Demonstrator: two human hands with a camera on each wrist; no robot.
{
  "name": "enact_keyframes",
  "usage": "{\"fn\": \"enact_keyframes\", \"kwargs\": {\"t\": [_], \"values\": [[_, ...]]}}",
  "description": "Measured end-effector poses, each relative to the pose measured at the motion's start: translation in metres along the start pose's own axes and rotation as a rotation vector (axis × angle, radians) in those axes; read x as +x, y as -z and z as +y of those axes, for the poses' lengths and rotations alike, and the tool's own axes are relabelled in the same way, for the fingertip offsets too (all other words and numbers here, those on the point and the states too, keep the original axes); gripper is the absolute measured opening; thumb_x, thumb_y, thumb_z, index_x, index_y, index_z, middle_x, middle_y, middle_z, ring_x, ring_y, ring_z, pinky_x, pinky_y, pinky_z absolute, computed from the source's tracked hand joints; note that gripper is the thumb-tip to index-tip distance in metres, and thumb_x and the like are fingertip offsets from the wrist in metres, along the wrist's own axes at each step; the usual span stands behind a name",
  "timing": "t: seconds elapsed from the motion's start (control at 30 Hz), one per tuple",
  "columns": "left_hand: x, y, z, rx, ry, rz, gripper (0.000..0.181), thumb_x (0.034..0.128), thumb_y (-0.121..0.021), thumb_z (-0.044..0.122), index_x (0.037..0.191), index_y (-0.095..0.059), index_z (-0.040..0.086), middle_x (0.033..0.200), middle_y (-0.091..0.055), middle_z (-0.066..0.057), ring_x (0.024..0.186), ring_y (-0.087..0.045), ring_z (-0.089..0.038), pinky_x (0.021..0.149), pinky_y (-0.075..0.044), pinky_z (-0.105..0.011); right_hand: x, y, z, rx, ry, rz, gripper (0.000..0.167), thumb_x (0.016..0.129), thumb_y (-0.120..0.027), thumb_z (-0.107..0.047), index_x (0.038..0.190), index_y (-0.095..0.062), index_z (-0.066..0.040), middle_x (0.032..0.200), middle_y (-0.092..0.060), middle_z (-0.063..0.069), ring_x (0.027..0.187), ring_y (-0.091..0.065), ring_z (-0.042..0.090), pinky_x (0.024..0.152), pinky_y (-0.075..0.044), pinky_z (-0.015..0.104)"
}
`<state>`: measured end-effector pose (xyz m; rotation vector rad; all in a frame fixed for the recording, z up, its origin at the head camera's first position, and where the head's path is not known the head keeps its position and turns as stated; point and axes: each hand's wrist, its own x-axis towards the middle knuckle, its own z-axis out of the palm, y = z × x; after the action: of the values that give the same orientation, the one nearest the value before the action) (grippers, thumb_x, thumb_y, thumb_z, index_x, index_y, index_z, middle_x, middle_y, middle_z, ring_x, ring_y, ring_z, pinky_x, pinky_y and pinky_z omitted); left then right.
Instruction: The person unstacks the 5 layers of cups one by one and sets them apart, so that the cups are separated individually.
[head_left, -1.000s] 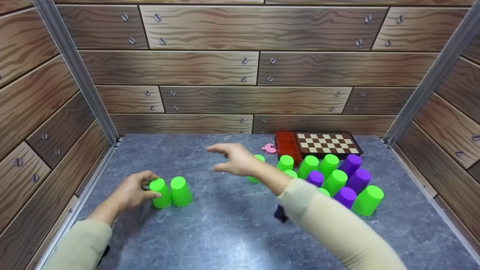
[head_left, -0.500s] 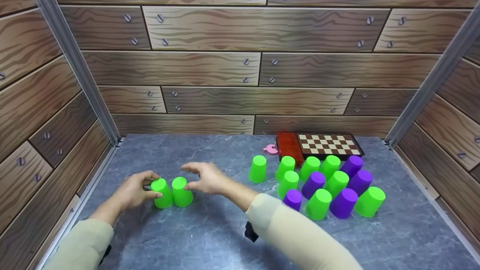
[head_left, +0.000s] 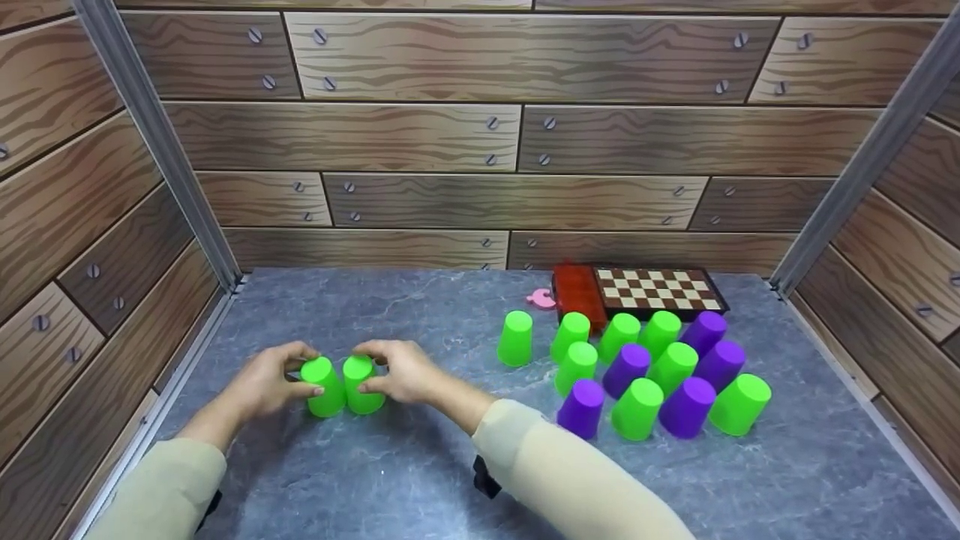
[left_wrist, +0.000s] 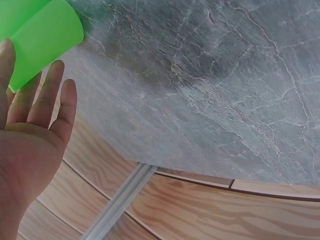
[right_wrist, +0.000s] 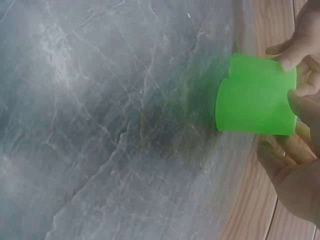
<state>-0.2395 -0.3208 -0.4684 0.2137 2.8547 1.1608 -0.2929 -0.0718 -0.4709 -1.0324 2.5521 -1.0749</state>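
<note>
Two green cups stand upside down side by side at the left of the table in the head view. My left hand pinches the left green cup near its upper end, thumb in front and fingers behind. Around the right green cup my right hand has its thumb on the near side and its fingers at the far side. In the right wrist view the right green cup overlaps the left green cup, and both hands hold them. The left wrist view shows part of a green cup at the left hand's fingers.
Several more green cups and purple cups stand upside down at the right of the grey marbled table. Behind them lie a red box, a checkered board and a pink piece. Wood-patterned walls enclose the table.
My right hand has come from the middle of the table leftward and down to the right green cup, and has closed its thumb and fingers on it. My left hand stays at its cup.
</note>
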Motion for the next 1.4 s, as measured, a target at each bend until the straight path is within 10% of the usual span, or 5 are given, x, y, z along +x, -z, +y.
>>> {"fn": "enact_keyframes", "kwargs": {"t": [0.43, 0.87, 1.4], "values": [[0.000, -0.001, 0.001, -0.001, 0.057, -0.015, 0.045, 0.0877, -0.089, 0.012, 0.126, -0.067, 0.003, 0.130, -0.071, -0.022, 0.121, -0.068, -0.041, 0.096, -0.060, -0.053, -0.022, 0.004, 0.011, 0.059, 0.020, -0.016, 0.041, 0.092, -0.082, -0.009, 0.131, -0.071, -0.012, 0.124, -0.073, 0.001, 0.110, -0.070, 0.015, 0.097, -0.058, 0.026], [-0.003, 0.000, 0.001, -0.022, 0.036, -0.017, 0.049, 0.0869, -0.089, 0.012, 0.128, -0.066, 0.000, 0.129, -0.071, -0.025, 0.119, -0.068, -0.042, 0.092, -0.062, -0.050, -0.079, 0.032, 0.032, 0.176, -0.034, 0.084, 0.044, 0.091, -0.081, -0.006, 0.133, -0.069, -0.007, 0.124, -0.073, 0.006, 0.112, -0.070, 0.023, 0.101, -0.060, 0.043], [-0.002, -0.001, 0.000, -0.011, 0.044, -0.031, 0.049, 0.0886, -0.088, 0.012, 0.130, -0.064, -0.002, 0.131, -0.068, -0.028, 0.122, -0.066, -0.045, 0.093, -0.062, -0.051, -0.160, 0.072, 0.063, 0.080, -0.038, 0.226, 0.050, 0.093, -0.081, -0.012, 0.140, -0.066, -0.004, 0.132, -0.068, 0.015, 0.117, -0.069, 0.031, 0.102, -0.059, 0.048]]}}
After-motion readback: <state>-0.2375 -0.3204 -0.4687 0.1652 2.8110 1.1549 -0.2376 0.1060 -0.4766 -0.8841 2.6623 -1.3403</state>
